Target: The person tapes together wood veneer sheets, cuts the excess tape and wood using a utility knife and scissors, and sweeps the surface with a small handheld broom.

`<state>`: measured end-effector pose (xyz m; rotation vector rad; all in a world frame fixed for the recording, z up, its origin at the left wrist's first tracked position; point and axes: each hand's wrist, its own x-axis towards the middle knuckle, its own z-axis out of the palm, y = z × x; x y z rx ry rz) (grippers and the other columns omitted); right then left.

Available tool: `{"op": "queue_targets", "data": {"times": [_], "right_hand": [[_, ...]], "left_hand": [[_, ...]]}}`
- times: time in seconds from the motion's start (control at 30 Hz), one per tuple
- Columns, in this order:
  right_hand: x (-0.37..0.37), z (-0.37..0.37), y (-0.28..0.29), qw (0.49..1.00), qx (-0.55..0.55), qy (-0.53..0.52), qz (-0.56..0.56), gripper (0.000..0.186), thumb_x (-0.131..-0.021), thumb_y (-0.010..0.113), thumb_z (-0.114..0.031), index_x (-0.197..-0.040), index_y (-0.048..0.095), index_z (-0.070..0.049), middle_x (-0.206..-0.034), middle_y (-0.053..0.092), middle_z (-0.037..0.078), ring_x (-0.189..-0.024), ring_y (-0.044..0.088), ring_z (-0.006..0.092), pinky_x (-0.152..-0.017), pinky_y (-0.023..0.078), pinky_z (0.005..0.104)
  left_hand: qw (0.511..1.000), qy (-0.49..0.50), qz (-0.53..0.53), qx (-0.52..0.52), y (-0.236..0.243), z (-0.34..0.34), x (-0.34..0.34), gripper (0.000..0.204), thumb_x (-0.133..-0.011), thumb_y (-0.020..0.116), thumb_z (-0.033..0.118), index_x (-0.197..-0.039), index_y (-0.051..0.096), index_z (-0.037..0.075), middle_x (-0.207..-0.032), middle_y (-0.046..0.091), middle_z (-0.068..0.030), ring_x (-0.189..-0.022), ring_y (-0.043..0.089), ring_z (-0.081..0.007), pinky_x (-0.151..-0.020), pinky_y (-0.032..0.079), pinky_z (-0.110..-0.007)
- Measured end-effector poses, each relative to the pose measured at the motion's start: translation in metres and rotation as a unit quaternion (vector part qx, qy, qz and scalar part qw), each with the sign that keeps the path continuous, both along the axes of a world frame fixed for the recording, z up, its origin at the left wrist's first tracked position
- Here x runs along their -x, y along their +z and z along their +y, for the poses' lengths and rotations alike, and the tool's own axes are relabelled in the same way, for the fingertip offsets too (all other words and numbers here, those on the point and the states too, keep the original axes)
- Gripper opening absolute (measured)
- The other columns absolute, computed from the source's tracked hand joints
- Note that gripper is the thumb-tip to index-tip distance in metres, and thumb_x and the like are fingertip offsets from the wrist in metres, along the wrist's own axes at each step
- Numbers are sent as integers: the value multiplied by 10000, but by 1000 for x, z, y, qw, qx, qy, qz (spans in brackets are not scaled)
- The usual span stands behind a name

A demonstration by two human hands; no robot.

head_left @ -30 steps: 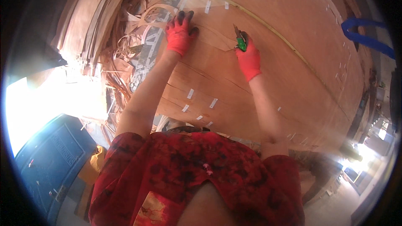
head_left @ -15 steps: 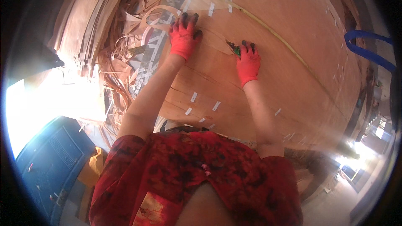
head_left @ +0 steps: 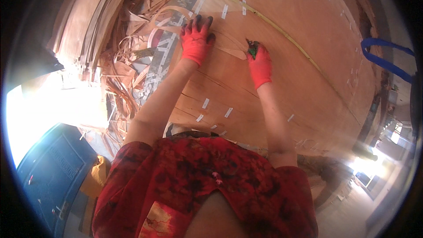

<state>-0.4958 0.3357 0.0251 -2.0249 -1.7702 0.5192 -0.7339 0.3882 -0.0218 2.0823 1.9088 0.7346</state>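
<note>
My left hand (head_left: 195,44), in a red glove with dark fingertips, rests open with fingers spread on a thin brown veneer sheet (head_left: 282,79), near its left edge. My right hand (head_left: 260,64), gloved alike, is closed on a green-handled knife (head_left: 252,49); its tip is hard to make out against the sheet. A cut or cracked narrow flap of veneer (head_left: 233,51) lies between my hands. Short white tape strips (head_left: 228,112) are stuck on the sheet, and a long yellow strip (head_left: 291,37) runs diagonally across it beyond my hands.
Veneer scraps (head_left: 127,75) pile along the left, beside stacked sheets (head_left: 83,13) and a grey, tape-littered edge (head_left: 158,66). A blue plastic lid or bin (head_left: 50,172) and a yellow item (head_left: 94,176) are at lower left. A blue looped strap (head_left: 385,59) hangs at the right.
My left hand has shifted slightly right and down in the view. My right hand, still holding the knife, dipped lower, then moved back up a little.
</note>
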Motion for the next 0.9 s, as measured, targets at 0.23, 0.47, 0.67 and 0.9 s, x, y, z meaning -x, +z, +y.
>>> {"op": "queue_targets", "data": {"times": [0.23, 0.47, 0.67, 0.9], "right_hand": [[19, -15, -7, 975, -8, 42, -216, 403, -818, 712, -93, -1206, 604, -72, -1295, 590, 169, -1211, 538, 357, -955, 493, 472], [37, -15, 47, 998, 17, 6, -60, 290, -831, 681, -93, -1110, 602, -81, -1104, 643, 154, -1057, 607, 400, -839, 512, 502], [101, -68, 61, 982, 145, 123, -5, 381, -850, 703, -139, -1212, 598, -83, -1163, 660, 168, -1077, 630, 382, -867, 523, 459], [5, -2, 98, 968, -22, 43, 246, 527, -923, 648, -189, -1432, 524, -133, -1286, 606, 153, -1134, 594, 365, -945, 515, 460]], "left_hand": [[1000, -7, -7, -2, 2, 1, 1, 640, -854, 674, 327, -1462, 479, 289, -1524, 425, -130, -1359, 411, -406, -1146, 266, -572], [999, 6, -25, -20, 7, -2, 1, 645, -835, 699, 312, -1445, 490, 329, -1524, 411, -186, -1363, 405, -419, -1153, 259, -571], [1000, -1, -10, 3, 4, -2, 1, 464, -813, 732, 294, -1265, 628, 271, -1526, 401, -212, -1351, 416, -424, -1159, 262, -569], [999, 12, -18, -32, 4, -4, -1, 313, -814, 721, 300, -1108, 674, 202, -1501, 424, -235, -1317, 447, -446, -1135, 302, -568]]}}
